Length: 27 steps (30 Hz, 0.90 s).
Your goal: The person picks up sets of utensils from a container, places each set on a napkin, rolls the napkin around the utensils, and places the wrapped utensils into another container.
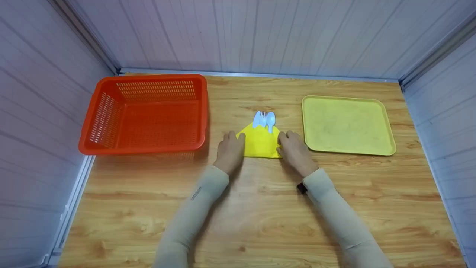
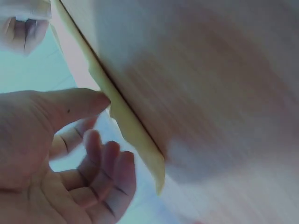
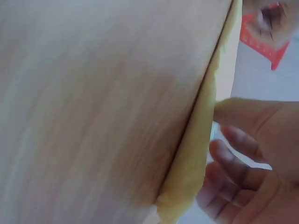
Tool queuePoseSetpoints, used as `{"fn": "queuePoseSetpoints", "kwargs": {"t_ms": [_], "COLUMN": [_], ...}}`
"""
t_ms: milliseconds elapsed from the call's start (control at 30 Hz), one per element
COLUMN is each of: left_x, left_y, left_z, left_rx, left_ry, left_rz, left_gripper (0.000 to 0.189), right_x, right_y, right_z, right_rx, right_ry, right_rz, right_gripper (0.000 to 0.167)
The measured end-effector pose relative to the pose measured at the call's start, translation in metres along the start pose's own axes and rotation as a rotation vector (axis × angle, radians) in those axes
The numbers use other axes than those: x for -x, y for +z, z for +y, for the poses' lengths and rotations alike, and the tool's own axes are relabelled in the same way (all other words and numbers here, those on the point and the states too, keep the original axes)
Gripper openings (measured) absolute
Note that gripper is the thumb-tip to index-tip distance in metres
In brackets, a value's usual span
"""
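Note:
A yellow napkin [image 1: 262, 143], folded to a point at its far side, lies flat mid-table. On its far part, a pale plastic knife [image 1: 256, 119], fork [image 1: 263, 120] and spoon [image 1: 271, 118] lie side by side; the napkin covers their near ends. My left hand [image 1: 230, 150] pinches the napkin's left side, its thumb at the near edge in the left wrist view. At the right side, my right hand [image 1: 295, 152] holds the napkin likewise, thumb against the edge and other fingers curled. Exactly how the fingertips meet under or behind the cloth is hidden.
An orange-red plastic basket [image 1: 204, 111] with slotted walls stands on the left. A shallow yellow tray [image 1: 347, 124] lies to the right of the napkin. Pale panel walls [image 1: 238, 37] enclose the wooden table [image 1: 260, 223] at the back and both sides.

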<state>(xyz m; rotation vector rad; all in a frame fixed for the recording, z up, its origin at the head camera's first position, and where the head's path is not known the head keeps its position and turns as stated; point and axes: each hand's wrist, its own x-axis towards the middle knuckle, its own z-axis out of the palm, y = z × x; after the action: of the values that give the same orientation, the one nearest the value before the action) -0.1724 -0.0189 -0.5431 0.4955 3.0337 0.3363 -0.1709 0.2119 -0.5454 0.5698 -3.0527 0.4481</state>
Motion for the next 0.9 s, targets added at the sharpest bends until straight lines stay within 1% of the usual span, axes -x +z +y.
{"fn": "queuePoseSetpoints", "kwargs": {"t_ms": [67,133,200,267,333,400,500,533,567,700,767,833,900], "left_x": [0.0,0.001,0.001,0.002,0.002,0.002,0.0,0.0,-0.001,-0.002,-0.002,-0.001,0.001], "left_y": [0.001,0.003,0.004,0.005,0.006,0.007,0.008,0.008,0.007,0.007,0.008,0.009,0.01], "left_z": [0.003,0.005,0.008,0.011,0.014,0.018,0.023,0.024,0.025,0.029,0.031,0.034,0.037], "left_rx": [-0.009,-0.038,-0.074,-0.099,-0.113,-0.113,-0.104,-0.097,-0.089,-0.041,-0.034,-0.049,-0.086], "left_ry": [0.055,0.094,0.111,0.119,0.128,0.128,0.143,0.154,0.173,0.312,0.368,0.396,0.398], "left_rz": [0.02,0.033,0.051,0.07,0.095,0.101,0.092,0.079,0.062,0.008,-0.019,-0.027,-0.027], "left_gripper": [0.022,0.02,0.02,0.019,0.018,0.016,0.014,0.014,0.016,0.022,0.026,0.028,0.028], "right_x": [-0.001,-0.002,-0.003,-0.004,-0.004,-0.005,-0.008,-0.008,-0.008,-0.008,-0.008,-0.008,-0.008], "right_y": [0.001,0.002,0.003,0.004,0.005,0.006,0.006,0.006,0.006,0.004,0.004,0.004,0.004], "right_z": [-0.003,-0.005,-0.007,-0.008,-0.009,-0.01,-0.011,-0.012,-0.012,-0.012,-0.012,-0.011,-0.01], "right_rx": [0.011,-0.011,-0.039,-0.067,-0.084,-0.079,-0.061,-0.057,-0.054,-0.064,-0.068,-0.064,-0.067], "right_ry": [-0.047,-0.057,-0.043,-0.017,0.005,0.018,0.015,0.014,0.013,0.02,0.02,0.015,0.012], "right_rz": [0.012,-0.006,-0.036,-0.058,-0.066,-0.066,-0.065,-0.071,-0.075,-0.087,-0.083,-0.078,-0.072], "right_gripper": [0.008,0.009,0.013,0.013,0.012,0.012,0.012,0.012,0.012,0.012,0.011,0.01,0.008]}}
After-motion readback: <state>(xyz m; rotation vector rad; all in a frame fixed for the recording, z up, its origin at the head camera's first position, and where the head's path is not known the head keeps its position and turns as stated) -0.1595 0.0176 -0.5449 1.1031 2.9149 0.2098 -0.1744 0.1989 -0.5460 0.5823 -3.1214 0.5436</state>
